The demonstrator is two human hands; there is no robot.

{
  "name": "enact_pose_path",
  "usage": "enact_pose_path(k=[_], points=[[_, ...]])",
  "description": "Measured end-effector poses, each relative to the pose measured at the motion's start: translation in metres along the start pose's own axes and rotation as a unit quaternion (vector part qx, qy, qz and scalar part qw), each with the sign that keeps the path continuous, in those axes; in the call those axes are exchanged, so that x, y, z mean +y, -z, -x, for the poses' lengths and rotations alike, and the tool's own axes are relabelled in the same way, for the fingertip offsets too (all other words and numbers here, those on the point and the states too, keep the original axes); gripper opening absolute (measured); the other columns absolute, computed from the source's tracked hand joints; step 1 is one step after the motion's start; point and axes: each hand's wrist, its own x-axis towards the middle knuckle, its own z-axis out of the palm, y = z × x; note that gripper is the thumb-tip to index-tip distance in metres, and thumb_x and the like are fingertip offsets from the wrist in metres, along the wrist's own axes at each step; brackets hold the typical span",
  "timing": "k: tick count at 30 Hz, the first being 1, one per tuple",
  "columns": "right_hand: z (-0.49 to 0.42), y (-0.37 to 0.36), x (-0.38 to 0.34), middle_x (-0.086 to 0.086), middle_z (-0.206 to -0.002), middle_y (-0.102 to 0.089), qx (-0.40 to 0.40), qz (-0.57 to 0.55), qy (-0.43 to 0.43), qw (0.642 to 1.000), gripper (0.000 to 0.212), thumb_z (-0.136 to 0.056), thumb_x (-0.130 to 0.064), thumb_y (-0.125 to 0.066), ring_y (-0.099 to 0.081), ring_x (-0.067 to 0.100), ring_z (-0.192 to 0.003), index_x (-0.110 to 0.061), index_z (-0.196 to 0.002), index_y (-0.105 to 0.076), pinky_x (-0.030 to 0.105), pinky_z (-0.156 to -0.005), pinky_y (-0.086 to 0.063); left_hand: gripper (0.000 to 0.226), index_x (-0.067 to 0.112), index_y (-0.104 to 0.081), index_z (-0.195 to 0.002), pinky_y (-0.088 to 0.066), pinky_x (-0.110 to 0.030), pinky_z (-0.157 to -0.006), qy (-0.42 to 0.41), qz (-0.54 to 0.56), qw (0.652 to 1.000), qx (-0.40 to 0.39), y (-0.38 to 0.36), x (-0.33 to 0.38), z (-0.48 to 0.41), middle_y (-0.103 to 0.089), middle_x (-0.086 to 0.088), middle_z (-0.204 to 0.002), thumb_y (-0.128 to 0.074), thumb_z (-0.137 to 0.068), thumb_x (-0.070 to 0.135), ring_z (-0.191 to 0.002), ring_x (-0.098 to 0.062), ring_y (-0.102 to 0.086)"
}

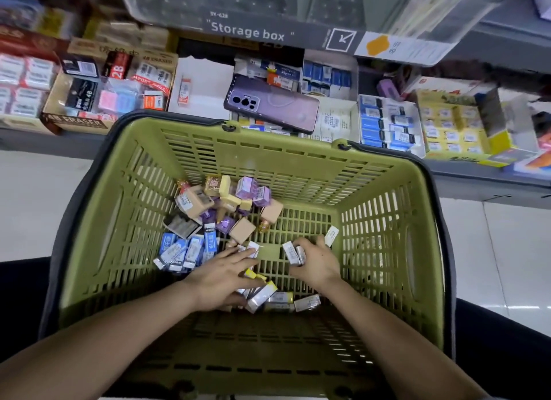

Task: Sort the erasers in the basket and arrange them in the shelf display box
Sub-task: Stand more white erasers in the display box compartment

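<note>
An olive green basket [298, 149] stands in front of the shelf with several loose erasers on its floor. Blue-sleeved erasers [190, 249] lie at the left, tan, purple and yellow ones [229, 199] behind them, and white ones with yellow ends [283, 298] near me. My left hand [220, 277] lies flat over white erasers, fingers spread. My right hand [316, 261] is closed around a small bunch of white erasers [293, 253]. One more white eraser [331, 235] leans against the right wall.
The shelf behind the basket holds open display boxes of erasers: a white box [202, 80] with a single eraser, a blue-eraser box [387, 125], a yellow box [453, 125]. A purple phone [271, 107] lies across the boxes. A clear storage box [268, 8] hangs overhead.
</note>
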Motion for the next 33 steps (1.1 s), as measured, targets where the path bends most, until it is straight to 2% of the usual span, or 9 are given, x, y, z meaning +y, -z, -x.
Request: enact_pose_path(k=[4,7,9,10,14,19,25,30,33], points=[[0.001,0.002,-0.001,0.002,-0.128,-0.035,0.004,-0.065,-0.023,0.998,0.055,-0.073,-0.038,-0.067,-0.058,0.024,-0.094,-0.035,-0.125,-0.047,0.025,-0.07,-0.048,0.039,0.028,-0.062,-0.121,-0.044,-0.039,-0.102,0.082,0.18,0.963,0.181,0.009,0.013,-0.009,-0.058,0.004,-0.123,-0.044,-0.091,0.044,-0.116,-0.014,-0.05],[0.004,0.006,-0.004,-0.002,-0.113,-0.047,0.044,-0.18,-0.025,0.982,0.03,-0.077,-0.027,-0.067,-0.061,0.018,-0.077,-0.036,-0.102,-0.053,0.03,-0.065,-0.053,0.041,0.021,-0.049,-0.133,-0.047,-0.024,-0.09,0.208,0.445,0.856,0.161,0.027,0.027,-0.03,-0.057,0.003,-0.118,-0.054,-0.094,0.029,-0.104,-0.008,-0.053],[0.003,0.009,-0.008,-0.002,-0.104,-0.054,0.062,-0.203,-0.002,0.977,0.021,-0.081,-0.021,-0.066,-0.059,0.015,-0.076,-0.033,-0.096,-0.055,0.028,-0.066,-0.05,0.051,0.018,-0.04,-0.139,-0.049,-0.032,-0.095,0.248,0.567,0.774,0.138,0.034,0.032,-0.044,-0.055,-0.004,-0.123,-0.057,-0.092,0.028,-0.11,-0.017,-0.055],[0.003,0.01,-0.01,-0.001,-0.106,-0.055,0.055,-0.194,0.013,0.979,0.023,-0.082,-0.02,-0.066,-0.058,0.015,-0.081,-0.03,-0.1,-0.057,0.026,-0.069,-0.048,0.055,0.016,-0.037,-0.141,-0.047,-0.037,-0.098,0.262,0.576,0.764,0.13,0.036,0.033,-0.051,-0.053,-0.008,-0.129,-0.058,-0.092,0.028,-0.115,-0.021,-0.054],[-0.002,0.01,-0.011,0.005,-0.123,-0.056,0.037,-0.24,-0.015,0.97,0.047,-0.083,-0.018,-0.068,-0.059,0.019,-0.103,-0.022,-0.126,-0.052,0.029,-0.089,-0.048,0.06,0.013,-0.031,-0.144,-0.045,-0.03,-0.095,0.301,0.456,0.829,0.116,0.039,0.037,-0.069,-0.05,-0.008,-0.137,-0.058,-0.092,0.025,-0.117,-0.025,-0.055],[-0.005,0.006,0.0,0.005,-0.136,-0.048,0.007,-0.238,-0.043,0.97,0.061,-0.084,-0.026,-0.07,-0.056,0.019,-0.108,-0.026,-0.138,-0.042,0.02,-0.078,-0.045,0.071,0.016,-0.021,-0.149,-0.039,-0.029,-0.101,0.291,0.303,0.904,0.085,0.03,0.033,-0.074,-0.04,-0.011,-0.144,-0.06,-0.09,0.019,-0.124,-0.024,-0.048],[-0.012,0.002,-0.002,0.007,-0.144,-0.038,-0.025,-0.154,-0.004,0.988,0.066,-0.083,-0.03,-0.069,-0.052,0.025,-0.119,-0.031,-0.141,-0.038,0.031,-0.094,-0.045,0.083,0.02,-0.014,-0.151,-0.044,-0.03,-0.092,0.309,0.24,0.914,0.104,0.022,0.039,-0.084,-0.039,-0.01,-0.145,-0.065,-0.086,0.033,-0.122,-0.025,-0.051],[-0.007,0.001,-0.004,0.002,-0.13,-0.044,-0.001,-0.091,-0.018,0.996,0.062,-0.078,-0.039,-0.072,-0.057,0.024,-0.106,-0.021,-0.13,-0.043,0.03,-0.077,-0.046,0.081,0.018,-0.018,-0.149,-0.049,-0.031,-0.084,0.324,0.201,0.914,0.136,0.014,0.039,-0.088,-0.046,-0.008,-0.14,-0.067,-0.085,0.029,-0.114,-0.024,-0.056],[-0.006,0.003,0.0,0.004,-0.119,-0.051,0.009,-0.145,-0.049,0.988,0.045,-0.08,-0.029,-0.072,-0.058,0.023,-0.096,-0.014,-0.114,-0.047,0.03,-0.074,-0.045,0.07,0.015,-0.03,-0.144,-0.047,-0.031,-0.088,0.324,0.191,0.913,0.162,0.015,0.038,-0.089,-0.046,-0.006,-0.139,-0.066,-0.085,0.029,-0.116,-0.023,-0.055]])
